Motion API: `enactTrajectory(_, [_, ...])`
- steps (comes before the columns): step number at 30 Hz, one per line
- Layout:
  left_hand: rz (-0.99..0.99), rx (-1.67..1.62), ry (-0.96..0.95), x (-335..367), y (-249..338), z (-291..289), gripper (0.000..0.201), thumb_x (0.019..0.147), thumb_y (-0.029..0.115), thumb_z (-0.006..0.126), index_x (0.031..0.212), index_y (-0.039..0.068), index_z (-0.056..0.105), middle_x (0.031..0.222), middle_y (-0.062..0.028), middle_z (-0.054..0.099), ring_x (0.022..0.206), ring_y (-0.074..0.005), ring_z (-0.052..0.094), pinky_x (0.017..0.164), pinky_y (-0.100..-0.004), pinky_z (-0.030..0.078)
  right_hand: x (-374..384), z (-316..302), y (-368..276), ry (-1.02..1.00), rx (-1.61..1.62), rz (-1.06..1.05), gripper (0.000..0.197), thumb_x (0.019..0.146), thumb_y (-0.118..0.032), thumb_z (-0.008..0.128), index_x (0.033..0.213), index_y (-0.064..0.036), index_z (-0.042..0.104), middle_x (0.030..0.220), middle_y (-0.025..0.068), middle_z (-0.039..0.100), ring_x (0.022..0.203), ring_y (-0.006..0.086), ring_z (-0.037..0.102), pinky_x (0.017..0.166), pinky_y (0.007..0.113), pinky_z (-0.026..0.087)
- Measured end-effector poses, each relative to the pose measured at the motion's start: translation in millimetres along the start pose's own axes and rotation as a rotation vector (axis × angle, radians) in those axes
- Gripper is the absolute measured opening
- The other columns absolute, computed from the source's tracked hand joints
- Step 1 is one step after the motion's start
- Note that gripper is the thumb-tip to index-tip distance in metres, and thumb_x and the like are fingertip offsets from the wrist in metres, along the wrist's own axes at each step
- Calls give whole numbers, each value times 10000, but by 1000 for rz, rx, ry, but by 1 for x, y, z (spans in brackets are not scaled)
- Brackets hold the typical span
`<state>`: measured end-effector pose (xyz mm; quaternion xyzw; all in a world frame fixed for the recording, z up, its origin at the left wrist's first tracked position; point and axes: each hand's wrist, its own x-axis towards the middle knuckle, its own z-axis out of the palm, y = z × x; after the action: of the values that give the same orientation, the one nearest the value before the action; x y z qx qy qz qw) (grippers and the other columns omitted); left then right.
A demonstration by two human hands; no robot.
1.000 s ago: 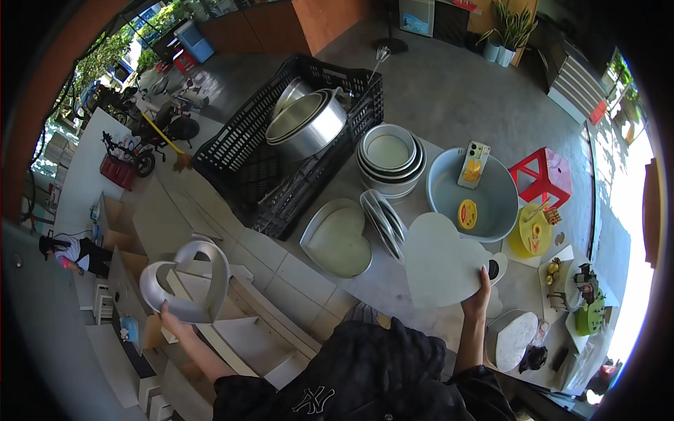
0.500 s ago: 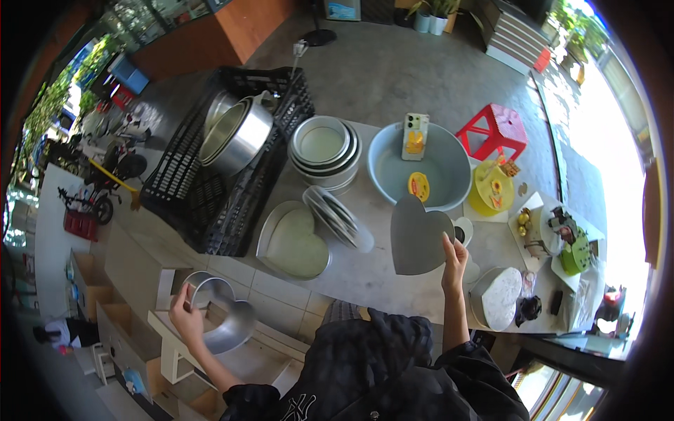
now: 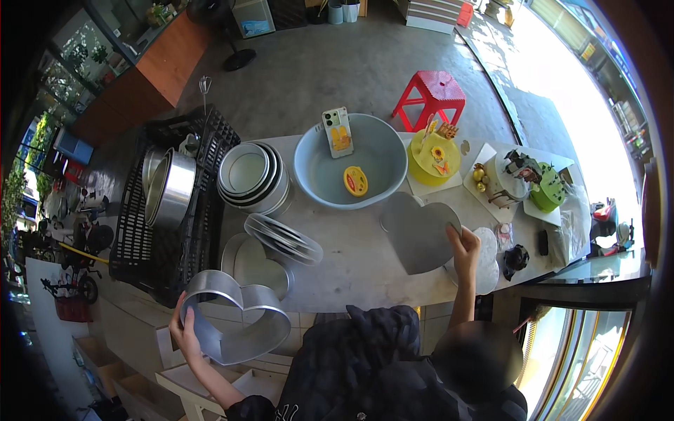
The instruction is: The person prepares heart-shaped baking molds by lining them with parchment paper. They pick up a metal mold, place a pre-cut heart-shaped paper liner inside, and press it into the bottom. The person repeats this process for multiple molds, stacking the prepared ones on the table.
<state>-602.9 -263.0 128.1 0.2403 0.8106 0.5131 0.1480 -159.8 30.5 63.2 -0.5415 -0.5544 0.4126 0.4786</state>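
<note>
My left hand [image 3: 184, 333] grips the left side of a heart-shaped metal cake ring [image 3: 261, 342], raised at the table's near left edge. Through its open middle I see what lies behind. In my right hand [image 3: 463, 247] is a flat grey heart-shaped plate [image 3: 415, 235], pinched at its right edge over the table. Behind the ring sits a heart-shaped cake pan [image 3: 254, 261], partly covered. Several thin round metal discs [image 3: 284, 240] lean on that pan. Further back stand nested round cake pans [image 3: 242, 172].
A black plastic crate [image 3: 130, 242] with round pans [image 3: 179, 189] stands at left. A blue-grey basin [image 3: 319, 179] holds a phone [image 3: 338, 133] and a yellow oval item [image 3: 355, 181]. Decorated cakes [image 3: 439, 165] [image 3: 507, 175] line the right side; a red stool [image 3: 430, 95] stands behind.
The view has turned rightward, so the table's things sit further left. My left hand has lifted and tilted the heart ring up toward the table. The heart plate stays in my right hand, turned slightly.
</note>
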Motion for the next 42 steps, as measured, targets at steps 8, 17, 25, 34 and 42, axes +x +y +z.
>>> enactTrajectory(8, [-529, -474, -121, 19, -35, 80, 410, 823, 289, 539, 1119, 14, 474, 1025, -100, 545, 907, -212, 544, 770, -325, 446, -3, -16, 5, 157, 252, 100, 205, 814, -147, 579, 640, -42, 549, 574, -101, 402, 530, -14, 304, 460, 190, 184])
enactTrajectory(17, [-472, -317, -239, 33, -47, 176, 459, 850, 347, 484, 1137, -10, 472, 1077, -114, 535, 970, -205, 516, 815, -316, 409, -21, -22, 26, 245, 682, 323, 178, 805, -155, 559, 885, -2, 602, 803, 38, 608, 704, 115, 575, 644, 223, 450])
enactTrajectory(25, [-387, -285, -249, 48, -55, 195, 436, 849, 290, 483, 1162, -12, 453, 1085, -121, 522, 989, -192, 490, 839, -297, 372, -30, -28, 38, 242, 762, 378, 281, 823, -202, 507, 1003, 10, 549, 932, 72, 579, 842, 154, 558, 737, 268, 443])
enactTrajectory(34, [-346, -108, -283, 56, -51, 204, 607, 699, 125, 571, 1254, 14, 353, 1196, -170, 442, 1093, -229, 437, 900, -311, 340, -33, -24, 26, 205, 886, 435, 311, 828, -238, 485, 1044, -17, 527, 957, 67, 567, 881, 162, 543, 771, 281, 431])
enactTrajectory(42, [34, 327, -439, 38, -33, 224, 614, 716, 93, 541, 1273, 0, 302, 1236, -221, 384, 1155, -353, 359, 953, -371, 311, -52, -40, 50, 236, 885, 466, 324, 837, -260, 484, 1079, -48, 526, 1003, 54, 565, 915, 169, 539, 807, 301, 429])
